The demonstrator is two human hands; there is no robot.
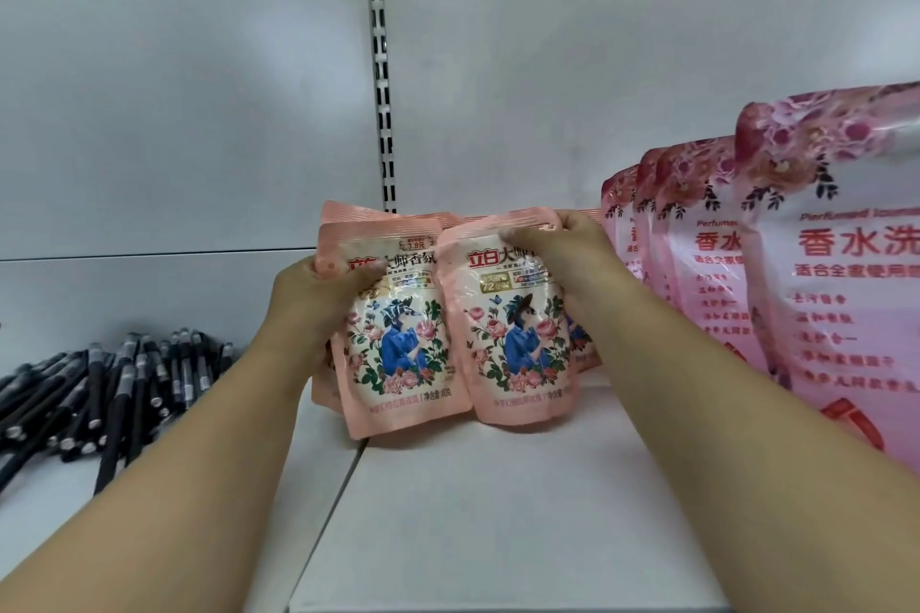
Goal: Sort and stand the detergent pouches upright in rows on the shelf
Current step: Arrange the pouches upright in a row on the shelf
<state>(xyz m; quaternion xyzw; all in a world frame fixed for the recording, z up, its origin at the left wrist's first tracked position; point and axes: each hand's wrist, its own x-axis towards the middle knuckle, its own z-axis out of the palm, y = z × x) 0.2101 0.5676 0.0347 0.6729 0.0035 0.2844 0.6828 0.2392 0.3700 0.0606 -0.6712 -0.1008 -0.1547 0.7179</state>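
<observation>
While each hand grips one small pouch, left hand (318, 299), right hand (562, 259), four large pouches (707, 239) stand beside.

Two small peach pouches (398, 339) stand in front, with at least two more partly hidden behind them. Four large pink pouches (846, 274) stand at right. The black pens (99, 393) at left are piled too thickly to count.

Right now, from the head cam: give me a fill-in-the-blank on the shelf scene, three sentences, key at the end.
1. The left hand grips the left small pouch; the right hand grips the ____ one.
2. The black pens lie to the ____ of the small pouches.
3. The large pink pouches stand to their ____.

Missing: right; left; right
</observation>
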